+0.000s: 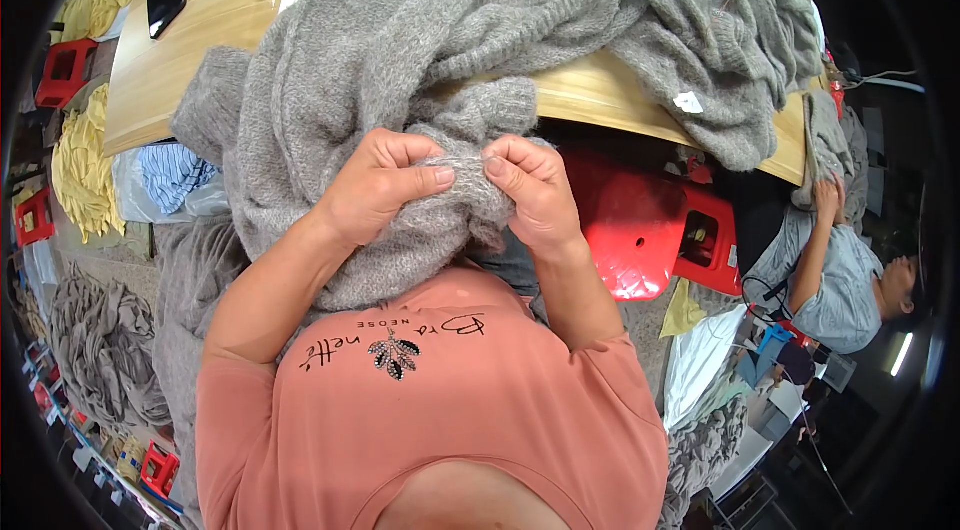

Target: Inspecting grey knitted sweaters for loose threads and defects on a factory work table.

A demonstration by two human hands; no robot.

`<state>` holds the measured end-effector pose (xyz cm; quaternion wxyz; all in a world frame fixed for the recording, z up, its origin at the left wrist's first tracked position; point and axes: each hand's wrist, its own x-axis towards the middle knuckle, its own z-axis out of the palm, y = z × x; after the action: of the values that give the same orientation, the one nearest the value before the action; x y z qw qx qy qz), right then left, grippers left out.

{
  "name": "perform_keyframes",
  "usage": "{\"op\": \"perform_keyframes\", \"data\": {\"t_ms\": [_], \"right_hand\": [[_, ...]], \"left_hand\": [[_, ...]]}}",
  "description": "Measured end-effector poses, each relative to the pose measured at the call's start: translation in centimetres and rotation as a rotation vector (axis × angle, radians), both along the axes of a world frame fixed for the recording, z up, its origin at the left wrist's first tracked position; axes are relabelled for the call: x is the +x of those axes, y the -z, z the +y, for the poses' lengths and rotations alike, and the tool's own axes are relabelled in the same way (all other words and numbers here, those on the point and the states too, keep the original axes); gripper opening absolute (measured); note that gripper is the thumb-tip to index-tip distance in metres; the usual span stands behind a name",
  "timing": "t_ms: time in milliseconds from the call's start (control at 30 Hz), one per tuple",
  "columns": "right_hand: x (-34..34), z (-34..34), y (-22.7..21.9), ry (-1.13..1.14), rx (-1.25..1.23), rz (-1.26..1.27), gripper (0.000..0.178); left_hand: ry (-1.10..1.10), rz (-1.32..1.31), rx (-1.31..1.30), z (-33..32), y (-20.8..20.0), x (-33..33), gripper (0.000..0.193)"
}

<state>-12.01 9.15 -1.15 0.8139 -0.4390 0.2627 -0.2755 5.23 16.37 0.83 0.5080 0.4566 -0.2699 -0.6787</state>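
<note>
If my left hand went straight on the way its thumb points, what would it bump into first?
Probably the stretch of grey knit that the left hand pinches, then the right hand just across from it; depth is hard to judge here.

1. Salmon-pink T-shirt (440,420): large dark script lettering (466,327) runs to both sides of its leaf motif (395,357), the landmark here.
2. Same T-shirt: a short line of smaller dark capitals (420,322) sits just above the motif in the view.
3. Grey knitwear (700,40): a white tag (688,102), well up and right of the motif; any print is too small to read.
4. Red plastic stool (695,275): a small pale label (733,256), right of the motif and higher, illegible.
</note>
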Motion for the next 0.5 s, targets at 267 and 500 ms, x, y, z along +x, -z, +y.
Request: {"op": "perform_keyframes", "data": {"t_ms": [267, 500], "right_hand": [[0.5, 0.3, -0.2, 0.064, -0.081, 0.089, 0.010], [0.4, 0.2, -0.8, -0.037, -0.722, 0.260, 0.008]], "left_hand": [[0.050, -0.292, -0.080, -0.3, -0.4, -1.0, 0.005], [-0.014, -0.356, -0.059, 0.0, -0.4, -1.1, 0.005]]}}
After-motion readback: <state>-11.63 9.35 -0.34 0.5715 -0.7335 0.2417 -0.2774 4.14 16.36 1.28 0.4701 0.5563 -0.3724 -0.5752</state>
